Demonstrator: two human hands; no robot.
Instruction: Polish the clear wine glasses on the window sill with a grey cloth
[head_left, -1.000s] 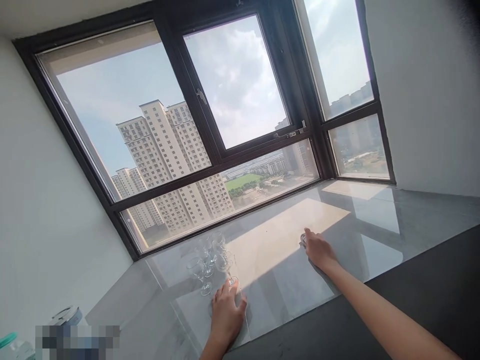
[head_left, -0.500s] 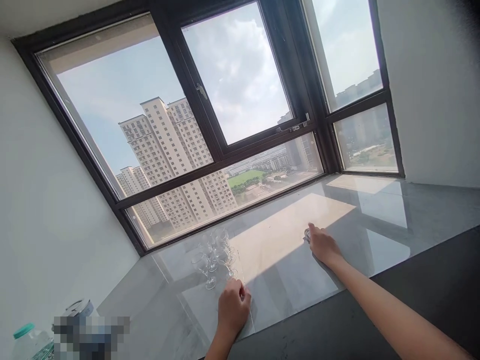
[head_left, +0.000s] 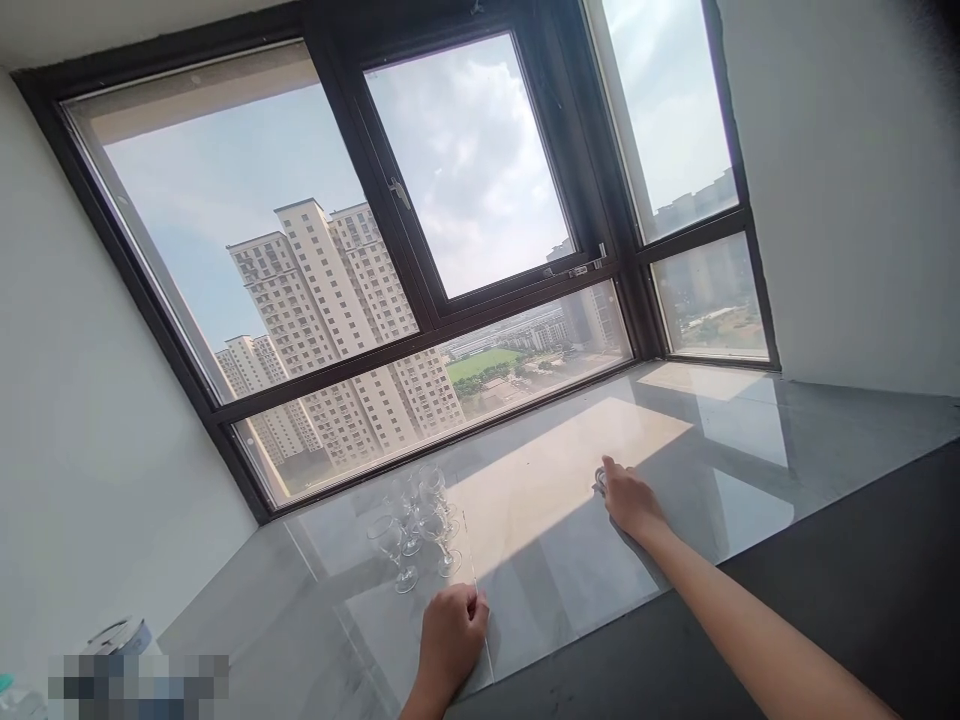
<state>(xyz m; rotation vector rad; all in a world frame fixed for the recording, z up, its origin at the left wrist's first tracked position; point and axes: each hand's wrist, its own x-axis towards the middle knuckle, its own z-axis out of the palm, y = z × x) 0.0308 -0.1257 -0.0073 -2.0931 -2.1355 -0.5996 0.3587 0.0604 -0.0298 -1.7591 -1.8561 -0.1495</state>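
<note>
My left hand point(head_left: 452, 632) rests as a closed fist on the grey tiled sill point(head_left: 555, 610), close to its front edge. I see nothing in its fingers. Just beyond it stand several clear stemmed glasses point(head_left: 405, 540), upright in a tight group, and the fist appears apart from them. Farther right, my right hand point(head_left: 634, 500) is closed around a small clear glass point(head_left: 600, 479). Only the glass's rounded end shows past the fingers; the hand hides the remainder. This hand is low over the sill, by the border between sunlight and shade.
A dark-framed window point(head_left: 427, 325) rises behind the sill, with tall buildings outside. At the lower left are a can-like container point(head_left: 124, 635), partly blurred out, and a bottle with a green cap point(head_left: 6, 683). A white wall point(head_left: 847, 200) bounds the right side.
The camera view has shifted slightly, so the scene sits a little farther left and lower. Both hands keep nearly the same places on the sill, and the glasses stay put.
</note>
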